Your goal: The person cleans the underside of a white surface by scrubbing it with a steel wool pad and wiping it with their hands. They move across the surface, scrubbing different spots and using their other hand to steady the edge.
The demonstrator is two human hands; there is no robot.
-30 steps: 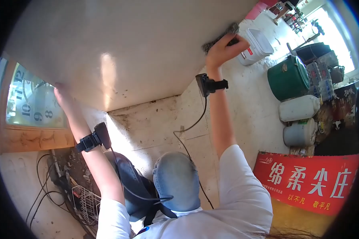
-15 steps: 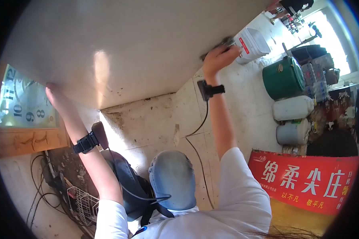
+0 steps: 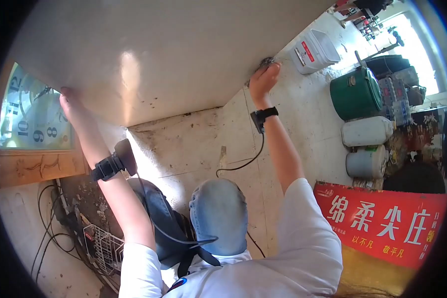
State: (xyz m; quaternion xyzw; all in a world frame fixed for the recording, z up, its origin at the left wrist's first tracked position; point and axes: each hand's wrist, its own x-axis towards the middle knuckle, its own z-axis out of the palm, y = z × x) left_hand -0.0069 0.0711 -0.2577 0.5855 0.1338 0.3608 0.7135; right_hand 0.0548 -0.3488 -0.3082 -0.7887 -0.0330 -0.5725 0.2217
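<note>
A large, pale glossy panel [image 3: 184, 54] fills the upper part of the view, with a few dark specks near its lower edge. My right hand [image 3: 264, 82] is closed around a dark, shiny steel wool scourer [image 3: 266, 62], against the panel's right edge. At the panel's left edge is my left hand [image 3: 70, 105], thumb side showing and the other fingers mostly hidden; it grips the edge there. Black straps with small boxes and cables sit on both forearms.
A wooden-framed clock [image 3: 37, 116] stands at the left, above a wire basket [image 3: 102, 248] and loose cables. To the right are a white bucket [image 3: 315, 52], a green barrel [image 3: 355, 94], plastic jugs [image 3: 366, 131] and a red banner [image 3: 382, 223]. Pale stained floor tiles [image 3: 243, 184] lie below.
My right hand has moved left and slightly toward me along the panel's edge with the scourer, and is less blurred. My left hand stays at the left edge. The view has shifted slightly.
</note>
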